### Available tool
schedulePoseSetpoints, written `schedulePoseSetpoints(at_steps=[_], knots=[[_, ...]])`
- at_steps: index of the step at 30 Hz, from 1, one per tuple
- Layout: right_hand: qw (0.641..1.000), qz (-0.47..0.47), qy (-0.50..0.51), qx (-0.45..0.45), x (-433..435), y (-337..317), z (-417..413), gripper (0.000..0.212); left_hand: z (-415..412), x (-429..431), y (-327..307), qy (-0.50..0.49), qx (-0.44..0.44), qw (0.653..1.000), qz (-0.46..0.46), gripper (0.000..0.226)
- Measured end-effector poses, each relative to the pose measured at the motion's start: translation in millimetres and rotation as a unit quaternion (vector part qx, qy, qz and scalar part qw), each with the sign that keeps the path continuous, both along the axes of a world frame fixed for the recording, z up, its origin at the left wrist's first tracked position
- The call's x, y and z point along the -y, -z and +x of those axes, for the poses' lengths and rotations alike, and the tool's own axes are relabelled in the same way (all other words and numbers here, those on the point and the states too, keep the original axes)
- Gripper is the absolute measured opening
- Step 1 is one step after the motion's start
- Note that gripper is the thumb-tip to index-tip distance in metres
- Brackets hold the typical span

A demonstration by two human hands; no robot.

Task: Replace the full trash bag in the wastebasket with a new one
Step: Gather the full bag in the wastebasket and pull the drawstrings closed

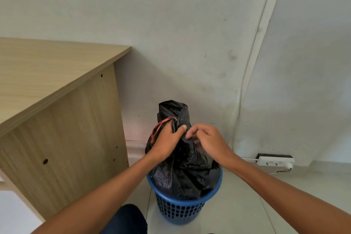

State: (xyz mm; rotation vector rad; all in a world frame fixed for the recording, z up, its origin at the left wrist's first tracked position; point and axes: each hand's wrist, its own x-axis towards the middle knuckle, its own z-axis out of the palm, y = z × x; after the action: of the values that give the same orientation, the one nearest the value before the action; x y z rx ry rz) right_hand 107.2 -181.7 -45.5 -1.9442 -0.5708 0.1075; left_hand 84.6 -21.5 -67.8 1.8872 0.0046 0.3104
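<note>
A black trash bag (187, 173) bulges out of a blue perforated wastebasket (180, 209) on the floor. The bag's top is gathered into a neck that rises above my hands, with a red drawstring loop (158, 127) showing on its left side. My left hand (167, 138) grips the gathered plastic at the neck, thumb across the front. My right hand (207, 141) pinches the same gathered plastic from the right, fingers curled. The two hands almost touch.
A light wooden desk (57, 100) stands close on the left of the basket. A white wall is right behind it. A white power strip (275, 161) lies on the tiled floor at the right. My knee (127, 220) is at the bottom edge.
</note>
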Motion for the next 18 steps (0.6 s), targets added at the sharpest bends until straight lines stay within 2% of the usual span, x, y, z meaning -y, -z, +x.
schedulePoseSetpoints(at_steps=[2, 3, 4, 6, 7, 8, 10, 12, 15, 18], knots=[[0.994, 0.041, 0.099, 0.018, -3, -8, 15, 0.023, -4, 4, 3, -0.005, 0.022, 0.998, 0.056, 0.02], [0.991, 0.053, 0.123, 0.01, -5, -15, 23, 0.014, -6, 7, 5, 0.001, 0.03, 0.997, 0.07, 0.019], [0.99, 0.045, 0.131, -0.015, -8, -20, 33, 0.013, -8, 9, 6, 0.009, 0.042, 0.995, 0.085, 0.02], [0.99, -0.016, 0.117, -0.07, -15, -28, 47, 0.047, -10, 9, 12, 0.026, 0.064, 0.991, 0.113, 0.016], [0.989, -0.053, 0.109, -0.081, -19, -29, 51, 0.057, -9, 8, 15, 0.037, 0.069, 0.988, 0.13, 0.02], [0.988, -0.088, 0.105, -0.071, -22, -29, 55, 0.057, -9, 7, 17, 0.053, 0.072, 0.985, 0.146, 0.028], [0.987, -0.109, 0.115, -0.034, -26, -26, 64, 0.033, -8, 4, 20, 0.063, 0.06, 0.981, 0.174, 0.04], [0.989, -0.08, 0.116, -0.035, -26, -26, 72, 0.012, -8, 2, 19, 0.038, 0.069, 0.983, 0.163, 0.046], [0.993, -0.023, 0.079, -0.087, -18, -36, 71, 0.004, -9, -2, 14, -0.056, 0.114, 0.981, 0.145, 0.041], [0.994, -0.014, 0.054, -0.096, -9, -45, 68, 0.011, -5, -5, 5, -0.131, 0.141, 0.972, 0.136, 0.034]])
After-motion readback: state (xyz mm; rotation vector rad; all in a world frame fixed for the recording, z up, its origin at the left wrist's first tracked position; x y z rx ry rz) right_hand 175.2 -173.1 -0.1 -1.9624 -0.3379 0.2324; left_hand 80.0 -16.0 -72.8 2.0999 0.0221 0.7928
